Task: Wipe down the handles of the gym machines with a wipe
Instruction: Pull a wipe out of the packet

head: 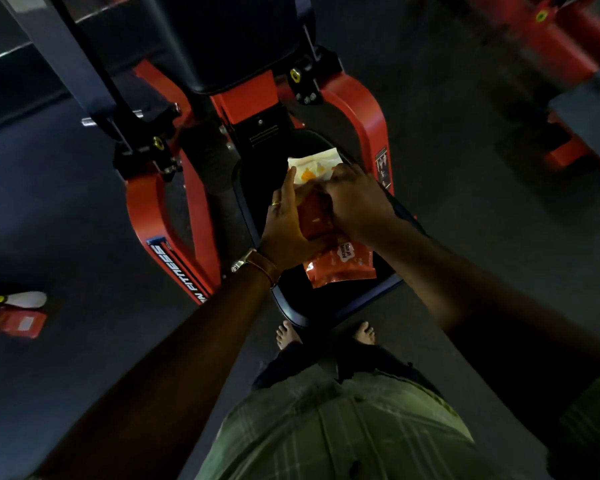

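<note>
An orange-red wipes packet [340, 265] with a white far end [314, 164] lies on the black seat [291, 299] of a red gym machine. My left hand [284, 223], with a ring and a wristwatch, holds the packet's left side, fingers extended along it. My right hand [355, 199] lies over the top of the packet with its fingers curled down onto it; what the fingertips pinch is hidden. No loose wipe is visible. A black padded handle bar [212, 161] of the machine stands to the left of the seat.
The red machine frame [168, 237] curves round both sides of the seat, with a black back pad [236, 39] above. Another red machine [568, 46] stands at the top right. A red and white object [14, 315] lies on the dark floor at left. My bare feet [288, 334] stand by the seat's front.
</note>
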Demonstrator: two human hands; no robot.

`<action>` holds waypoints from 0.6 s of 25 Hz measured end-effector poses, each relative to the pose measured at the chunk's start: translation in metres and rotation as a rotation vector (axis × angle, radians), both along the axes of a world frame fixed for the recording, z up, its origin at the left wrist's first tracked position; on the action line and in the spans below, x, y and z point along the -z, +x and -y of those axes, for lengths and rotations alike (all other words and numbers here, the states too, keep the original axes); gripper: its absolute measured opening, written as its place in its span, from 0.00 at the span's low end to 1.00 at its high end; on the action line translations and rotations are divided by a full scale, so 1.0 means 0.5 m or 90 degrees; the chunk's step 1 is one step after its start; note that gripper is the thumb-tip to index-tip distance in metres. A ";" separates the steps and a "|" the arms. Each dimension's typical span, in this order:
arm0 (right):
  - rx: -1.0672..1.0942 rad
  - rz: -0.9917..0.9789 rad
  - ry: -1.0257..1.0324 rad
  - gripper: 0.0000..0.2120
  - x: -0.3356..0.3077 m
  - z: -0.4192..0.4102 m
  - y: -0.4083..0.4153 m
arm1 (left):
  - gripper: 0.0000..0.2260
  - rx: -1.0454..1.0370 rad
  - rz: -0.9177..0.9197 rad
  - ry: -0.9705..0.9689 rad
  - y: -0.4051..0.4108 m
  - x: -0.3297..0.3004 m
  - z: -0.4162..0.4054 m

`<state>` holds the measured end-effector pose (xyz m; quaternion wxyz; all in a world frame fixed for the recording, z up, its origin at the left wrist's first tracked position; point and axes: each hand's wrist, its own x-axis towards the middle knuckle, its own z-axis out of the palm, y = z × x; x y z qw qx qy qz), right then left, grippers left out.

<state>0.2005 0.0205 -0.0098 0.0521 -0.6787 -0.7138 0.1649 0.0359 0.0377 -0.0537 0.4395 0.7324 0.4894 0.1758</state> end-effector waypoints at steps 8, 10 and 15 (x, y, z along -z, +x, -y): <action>0.071 0.014 -0.009 0.09 -0.019 -0.025 -0.024 | 0.65 0.017 0.015 0.098 0.009 0.009 -0.001; 0.101 -0.039 0.011 0.10 -0.011 -0.015 -0.023 | 0.63 0.025 0.018 0.135 0.009 0.011 0.000; 0.069 -0.250 0.187 0.05 0.010 0.080 -0.004 | 0.54 0.042 0.007 0.134 0.005 0.018 -0.002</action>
